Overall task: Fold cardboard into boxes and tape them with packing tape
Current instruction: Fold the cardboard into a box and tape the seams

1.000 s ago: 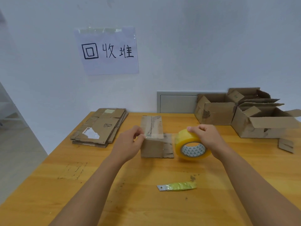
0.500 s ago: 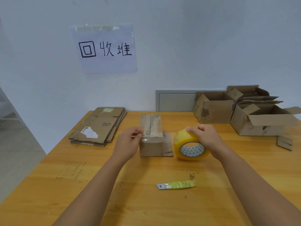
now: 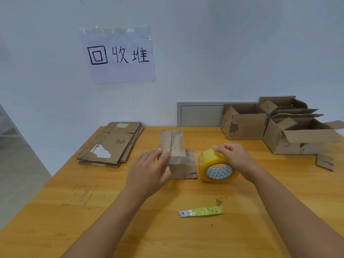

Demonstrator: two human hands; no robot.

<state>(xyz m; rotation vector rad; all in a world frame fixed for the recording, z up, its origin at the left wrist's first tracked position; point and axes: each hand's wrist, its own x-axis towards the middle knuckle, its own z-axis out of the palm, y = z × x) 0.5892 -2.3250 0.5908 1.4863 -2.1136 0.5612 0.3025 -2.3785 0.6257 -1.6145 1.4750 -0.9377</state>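
Left hand (image 3: 149, 169) flat, fingers straight, pressing box (image 3: 176, 155) at table (image 3: 55, 211) center. Right hand (image 3: 232, 157) curled over top of tape roll (image 3: 214, 165), just right of box. Cutter (image 3: 201, 211) nearer. Flat cardboard (image 3: 111, 144) left, 2 open boxes (image 3: 283, 127) right.

Left hand (image 3: 149, 170) flat against small box (image 3: 176, 155), right hand (image 3: 233, 158) seemingly gripping tape roll (image 3: 216, 167).
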